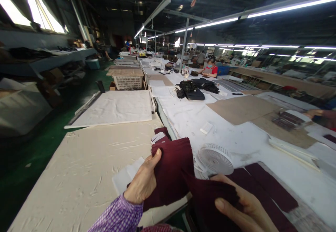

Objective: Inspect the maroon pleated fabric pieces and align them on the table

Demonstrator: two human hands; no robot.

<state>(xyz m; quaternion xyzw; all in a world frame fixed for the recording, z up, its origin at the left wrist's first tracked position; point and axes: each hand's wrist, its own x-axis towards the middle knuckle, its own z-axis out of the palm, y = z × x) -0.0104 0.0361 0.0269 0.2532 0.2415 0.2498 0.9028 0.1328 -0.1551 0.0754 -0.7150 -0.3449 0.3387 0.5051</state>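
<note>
Dark maroon fabric (174, 169) is held up in front of me, its folds spanning the space between both hands. My left hand (144, 180) grips its left side, thumb on top and fingers hidden behind the cloth. On the right, my right hand (241, 204) pinches a darker bunched part between thumb and fingers. Behind the left part of the cloth lie more maroon pieces with white paper (159, 138). Flat maroon panels (270, 186) rest on the table beyond my right hand. A small white fan (215, 157) stands just behind the fabric.
A cream-covered board (86, 169) is at left, with a white-covered one (118, 108) past it. Dark folded garments (190, 90) lie on the white table (181, 120) near brown paper sheets (244, 107). A co-worker in red (211, 67) sits farther back; another person's arm (322, 114) reaches in at right.
</note>
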